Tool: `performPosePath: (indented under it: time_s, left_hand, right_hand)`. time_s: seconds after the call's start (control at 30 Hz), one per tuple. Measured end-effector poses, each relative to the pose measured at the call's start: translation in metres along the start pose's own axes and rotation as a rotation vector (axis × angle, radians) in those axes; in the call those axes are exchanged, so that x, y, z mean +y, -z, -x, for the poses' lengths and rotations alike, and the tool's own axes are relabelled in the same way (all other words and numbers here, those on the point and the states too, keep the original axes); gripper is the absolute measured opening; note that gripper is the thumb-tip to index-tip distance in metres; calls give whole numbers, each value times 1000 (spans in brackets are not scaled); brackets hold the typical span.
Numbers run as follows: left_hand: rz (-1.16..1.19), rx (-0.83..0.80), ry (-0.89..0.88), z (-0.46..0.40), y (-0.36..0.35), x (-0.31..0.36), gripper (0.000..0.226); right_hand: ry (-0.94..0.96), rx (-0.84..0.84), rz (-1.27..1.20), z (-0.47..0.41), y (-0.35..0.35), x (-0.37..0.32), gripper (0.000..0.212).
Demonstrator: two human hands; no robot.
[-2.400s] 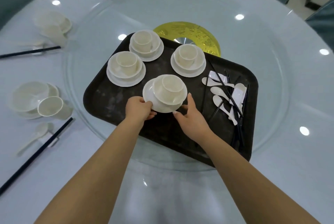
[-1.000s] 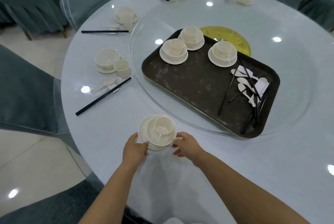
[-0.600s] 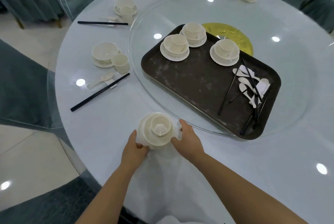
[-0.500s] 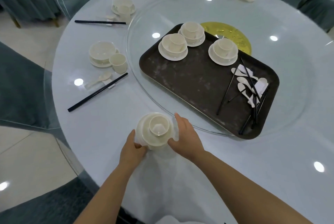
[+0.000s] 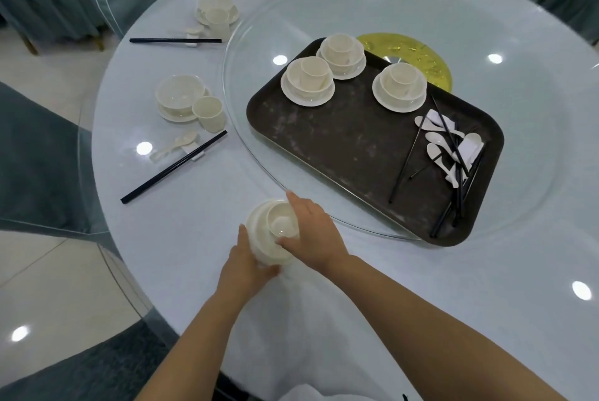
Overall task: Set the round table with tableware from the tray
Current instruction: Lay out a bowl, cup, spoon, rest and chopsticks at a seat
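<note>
Item: one stack (image 5: 271, 233) of saucer, bowl and cup, now at the near rim of the table (image 5: 486, 303), off the tray (image 5: 340, 148) where it stood with the others moments ago. Position: in front of the person, just outside the glass turntable (image 5: 252, 148), apparently resting on or very near the cloth; contact cannot be confirmed. Left hand (image 5: 248, 263): fingers curl under and around the near edge of the saucer, holding it. Right hand (image 5: 312, 235): it has shifted within the last half second from the saucer's side to over the cup (image 5: 281, 222), thumb and fingers closing round its wall. Reading: carrying is finished and unpacking begins; the cup is likely to be lifted out and stood beside the bowl, as in the finished setting (image 5: 186, 105) to the left. Remaining on tray: three stacks (image 5: 308, 81), spoons (image 5: 440, 144), chopsticks (image 5: 406, 164). This place as yet lacks spoon, rest and chopsticks. Risk: the nested pieces are smooth and may slide if the saucer tilts.
</note>
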State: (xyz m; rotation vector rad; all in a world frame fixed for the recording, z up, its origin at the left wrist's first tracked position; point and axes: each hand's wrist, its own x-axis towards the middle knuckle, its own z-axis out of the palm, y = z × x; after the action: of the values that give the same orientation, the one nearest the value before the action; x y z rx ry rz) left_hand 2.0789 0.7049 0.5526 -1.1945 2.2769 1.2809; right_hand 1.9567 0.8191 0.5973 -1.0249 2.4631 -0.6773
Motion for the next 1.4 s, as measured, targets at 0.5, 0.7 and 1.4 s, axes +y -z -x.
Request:
performPosePath:
  time_s: [0.5,0.7,1.4]
  left_hand:
    - [-267,164,-46,-6,-12,29,140]
    - [-174,141,-25,-9,-11,30,139]
    - [-131,160,-45,7,12,38,122]
  right_hand:
    - [-298,70,-137,57,27,57,91]
    - [-342,55,-165,52,25,60,89]
    - [-360,-19,-169,47,25,66,102]
